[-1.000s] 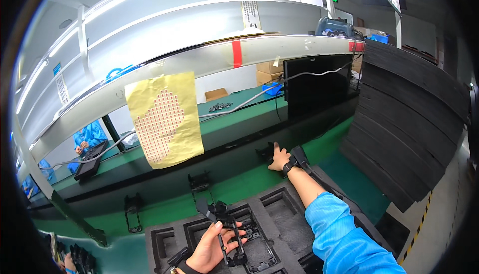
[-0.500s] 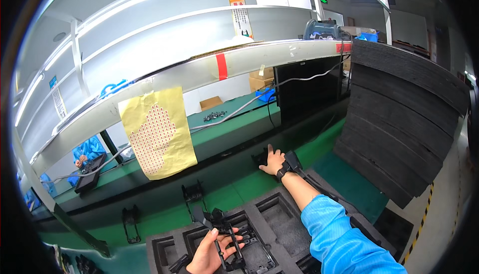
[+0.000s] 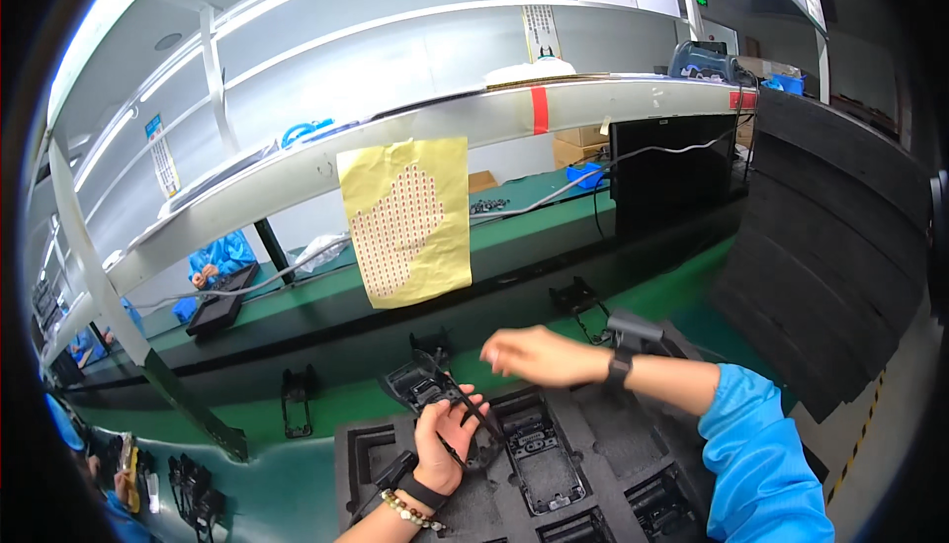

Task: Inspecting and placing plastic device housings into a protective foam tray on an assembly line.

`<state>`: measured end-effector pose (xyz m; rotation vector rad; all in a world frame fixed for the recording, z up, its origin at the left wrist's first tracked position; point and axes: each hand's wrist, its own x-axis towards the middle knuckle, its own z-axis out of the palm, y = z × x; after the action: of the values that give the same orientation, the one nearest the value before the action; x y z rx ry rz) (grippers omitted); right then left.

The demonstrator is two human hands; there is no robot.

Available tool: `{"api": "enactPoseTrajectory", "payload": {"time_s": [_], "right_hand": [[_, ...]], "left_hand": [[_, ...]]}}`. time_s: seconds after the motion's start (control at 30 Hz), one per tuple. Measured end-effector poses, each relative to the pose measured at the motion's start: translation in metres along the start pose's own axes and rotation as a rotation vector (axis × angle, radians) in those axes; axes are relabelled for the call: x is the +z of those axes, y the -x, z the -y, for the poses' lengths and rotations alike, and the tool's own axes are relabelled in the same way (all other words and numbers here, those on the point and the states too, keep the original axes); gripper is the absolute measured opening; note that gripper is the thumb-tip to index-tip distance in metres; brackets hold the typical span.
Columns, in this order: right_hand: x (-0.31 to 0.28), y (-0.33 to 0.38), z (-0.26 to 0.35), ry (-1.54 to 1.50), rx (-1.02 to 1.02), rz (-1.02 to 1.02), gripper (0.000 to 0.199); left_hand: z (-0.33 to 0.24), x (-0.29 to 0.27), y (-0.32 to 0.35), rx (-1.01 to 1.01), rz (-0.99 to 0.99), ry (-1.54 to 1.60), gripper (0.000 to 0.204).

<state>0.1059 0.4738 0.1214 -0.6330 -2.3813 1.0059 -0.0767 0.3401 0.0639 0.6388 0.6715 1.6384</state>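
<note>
My left hand (image 3: 445,441), with a bead bracelet and black band at the wrist, is closed around a black plastic bracket frame (image 3: 415,385), tilted above the foam tray. My right hand (image 3: 544,355), slightly blurred, reaches leftward close to that frame; its fingers are loosely extended and nothing shows in them. Under the hands lies the dark grey foam tray (image 3: 615,436) with cut-out compartments. Another black frame (image 3: 547,459) rests in one compartment. Similar black frames stand on the green bench behind: one at left (image 3: 297,403), one partly hidden (image 3: 431,345), one at right (image 3: 583,308).
A tall stack of black foam trays (image 3: 830,237) rises at right. A yellow label sheet (image 3: 410,232) hangs from the shelf rail before me, with a dark monitor (image 3: 672,160) beyond. Black parts (image 3: 195,494) lie at lower left. Co-workers in blue (image 3: 222,254) sit at left.
My right hand has drawn back leftward from the bench, leaving a black frame standing there. My left hand has raised and tilted its frame. The whole view has shifted left.
</note>
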Motion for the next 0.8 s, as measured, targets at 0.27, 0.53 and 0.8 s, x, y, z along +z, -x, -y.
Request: {"api": "enactPoseTrajectory", "payload": {"time_s": [0.27, 0.53, 0.8], "right_hand": [[0.067, 0.075, -0.002, -0.321, 0.049, 0.073, 0.039], [0.057, 0.075, -0.001, -0.793, 0.236, 0.124, 0.03], [-0.058, 0.061, -0.061, -0.62, 0.272, -0.556, 0.027]], "left_hand": [[-0.002, 0.011, 0.005, -0.104, 0.236, -0.16, 0.051], [-0.003, 0.013, 0.007, -0.138, 0.126, -0.247, 0.047], [-0.003, 0.022, 0.018, -0.168, 0.106, -0.316, 0.05]]}}
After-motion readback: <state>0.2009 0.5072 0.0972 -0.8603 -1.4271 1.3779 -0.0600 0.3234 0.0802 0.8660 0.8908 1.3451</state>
